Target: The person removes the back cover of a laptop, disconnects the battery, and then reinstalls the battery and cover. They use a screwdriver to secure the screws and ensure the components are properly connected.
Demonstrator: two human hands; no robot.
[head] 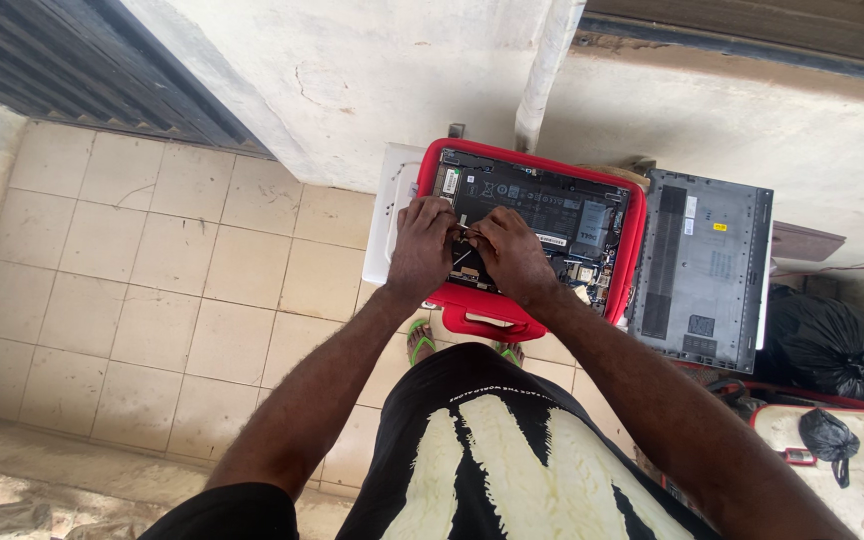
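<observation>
Hands first: left hand (420,245) and right hand (508,255) both pinch something small (can't tell what) over the opened laptop (542,225), which sits in a red case (635,232). Its removed grey bottom cover (702,268) lies just right of the laptop.

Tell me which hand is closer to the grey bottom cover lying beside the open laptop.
Right. The right hand works inside the open laptop, on the side toward the grey cover; the left hand sits farther away, near the laptop's opposite edge.
</observation>
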